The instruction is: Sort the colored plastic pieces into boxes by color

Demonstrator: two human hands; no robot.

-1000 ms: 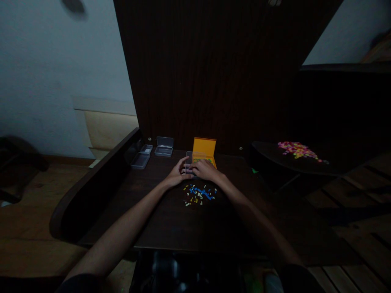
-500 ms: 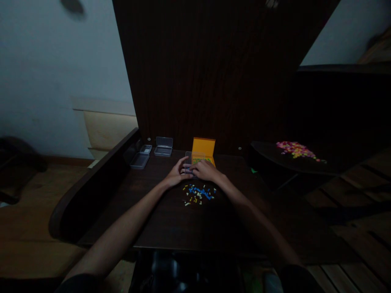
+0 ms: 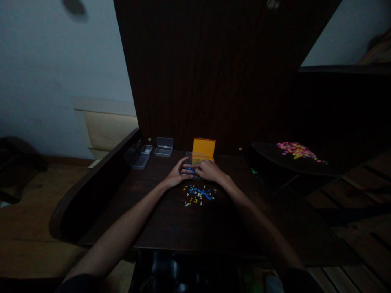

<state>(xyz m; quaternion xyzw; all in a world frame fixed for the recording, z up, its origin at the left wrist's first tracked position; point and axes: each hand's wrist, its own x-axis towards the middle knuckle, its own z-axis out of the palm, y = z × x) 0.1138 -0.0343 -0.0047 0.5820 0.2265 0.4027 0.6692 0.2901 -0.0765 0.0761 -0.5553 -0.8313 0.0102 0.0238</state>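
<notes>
My left hand (image 3: 175,175) and my right hand (image 3: 210,171) rest close together on a small clear plastic box (image 3: 189,162) in the middle of the dark table (image 3: 171,219). Fingers of both hands curl around the box, where some blue bits show between them. Just behind it stands an open orange box (image 3: 204,148) with its lid upright. A scatter of small blue, yellow and white pieces (image 3: 198,194) lies on the table just in front of my hands.
Three clear plastic boxes (image 3: 164,146) sit at the table's back left, near a raised dark rail (image 3: 91,179). A pile of pink and yellow pieces (image 3: 295,149) lies on a side surface to the right. A dark wood panel rises behind.
My right hand has shifted slightly back off the clear box, baring blue bits between the hands. Little else has moved.
</notes>
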